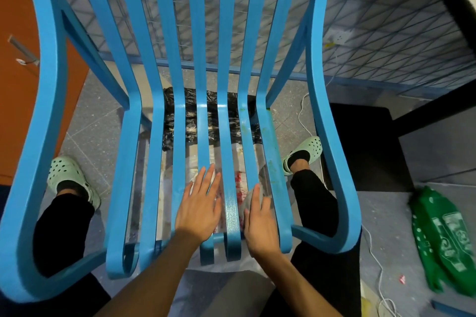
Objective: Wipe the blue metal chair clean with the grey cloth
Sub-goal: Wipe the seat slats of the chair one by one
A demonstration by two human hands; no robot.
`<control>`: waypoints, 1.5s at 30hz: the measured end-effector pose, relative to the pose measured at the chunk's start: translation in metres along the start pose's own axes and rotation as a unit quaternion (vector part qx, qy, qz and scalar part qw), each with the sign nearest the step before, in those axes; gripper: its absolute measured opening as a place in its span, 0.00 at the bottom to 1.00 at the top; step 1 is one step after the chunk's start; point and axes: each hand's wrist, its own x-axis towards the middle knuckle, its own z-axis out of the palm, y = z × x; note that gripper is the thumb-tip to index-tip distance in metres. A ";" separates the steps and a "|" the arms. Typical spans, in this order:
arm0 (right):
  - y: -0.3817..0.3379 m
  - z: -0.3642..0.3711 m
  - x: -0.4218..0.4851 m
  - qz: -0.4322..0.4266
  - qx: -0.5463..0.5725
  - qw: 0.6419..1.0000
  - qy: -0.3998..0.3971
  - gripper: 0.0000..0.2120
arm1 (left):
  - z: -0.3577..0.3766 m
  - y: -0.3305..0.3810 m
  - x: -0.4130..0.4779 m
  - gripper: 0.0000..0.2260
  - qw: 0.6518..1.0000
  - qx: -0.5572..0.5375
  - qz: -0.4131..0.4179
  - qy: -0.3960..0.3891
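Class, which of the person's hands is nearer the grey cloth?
Right. The right hand rests on the grey cloth; the left hand lies flat on chair slats to its left.

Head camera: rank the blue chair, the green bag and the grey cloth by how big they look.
1. blue chair
2. green bag
3. grey cloth, mostly hidden under the right hand

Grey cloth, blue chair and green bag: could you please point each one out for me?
grey cloth [246, 198]: head view, its bare edge over the seat slats.
blue chair [225, 136]: head view, middle of a seat slat.
green bag [448, 242]: head view, its printed middle, on the floor.
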 end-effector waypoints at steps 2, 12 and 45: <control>-0.004 -0.003 0.014 -0.002 -0.012 1.000 0.014 0.37 | -0.002 0.002 0.001 0.28 1.000 0.005 -0.001 -0.004; -0.031 -0.015 0.126 -0.023 -0.024 0.999 0.017 0.34 | 0.010 -0.005 -0.007 0.25 0.989 -0.083 0.044 0.114; -0.033 -0.113 0.189 -0.077 0.270 0.953 0.119 0.17 | 0.027 -0.005 0.000 0.20 0.982 -0.059 0.057 0.169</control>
